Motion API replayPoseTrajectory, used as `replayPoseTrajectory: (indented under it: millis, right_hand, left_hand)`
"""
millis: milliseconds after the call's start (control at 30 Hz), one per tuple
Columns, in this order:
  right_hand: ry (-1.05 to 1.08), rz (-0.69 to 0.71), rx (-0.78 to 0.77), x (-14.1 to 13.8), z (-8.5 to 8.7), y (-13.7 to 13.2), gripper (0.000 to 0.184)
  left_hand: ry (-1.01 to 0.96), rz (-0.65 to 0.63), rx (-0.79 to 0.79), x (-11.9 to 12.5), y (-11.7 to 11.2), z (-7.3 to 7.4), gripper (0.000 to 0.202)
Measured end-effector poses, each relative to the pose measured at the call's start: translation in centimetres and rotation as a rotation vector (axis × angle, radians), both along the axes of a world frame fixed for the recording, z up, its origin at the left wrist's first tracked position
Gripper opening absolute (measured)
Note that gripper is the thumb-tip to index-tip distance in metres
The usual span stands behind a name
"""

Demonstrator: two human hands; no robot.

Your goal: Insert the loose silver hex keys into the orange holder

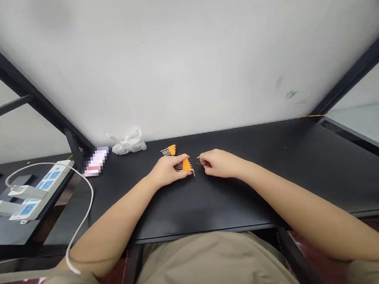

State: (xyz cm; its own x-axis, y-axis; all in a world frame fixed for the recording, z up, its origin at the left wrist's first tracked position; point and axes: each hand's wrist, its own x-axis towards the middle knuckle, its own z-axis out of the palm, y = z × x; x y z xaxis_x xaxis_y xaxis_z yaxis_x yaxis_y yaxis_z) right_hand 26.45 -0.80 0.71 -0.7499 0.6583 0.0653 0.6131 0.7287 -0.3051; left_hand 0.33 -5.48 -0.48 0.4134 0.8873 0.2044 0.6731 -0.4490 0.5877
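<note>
My left hand (167, 169) grips an orange hex key holder (186, 164) between thumb and fingers, with several silver hex keys in it. The short bent end of one key sticks out on the holder's right side. Just right of it, my right hand (217, 162) is closed in a pinch on a thin silver hex key (198, 158), mostly hidden by the fingers. The two hands are apart by a small gap. Behind my left hand, a second orange hex key set (172, 150) lies on the black table (194, 206).
A crumpled clear plastic bag (129, 142) lies by the wall. Left of it is a blurred-out flat object (96, 161). A white power strip (43, 190) with plugged-in adapters stands at far left, and its white cable (92, 196) loops over my left forearm. Black metal frames flank both sides.
</note>
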Motion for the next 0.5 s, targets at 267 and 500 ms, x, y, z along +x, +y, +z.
replayPoseTrajectory:
  millis: [267, 500]
  right_hand:
    - [0.268, 0.071, 0.044, -0.64, 0.55, -0.67, 0.007]
    - [0.219, 0.1, 0.153, -0.64, -0.06, -0.75, 0.01]
  left_hand:
    - [0.004, -0.03, 0.024, 0.36, -0.32, 0.21, 0.054]
    - [0.017, -0.032, 0.032, 0.47, -0.43, 0.41, 0.054]
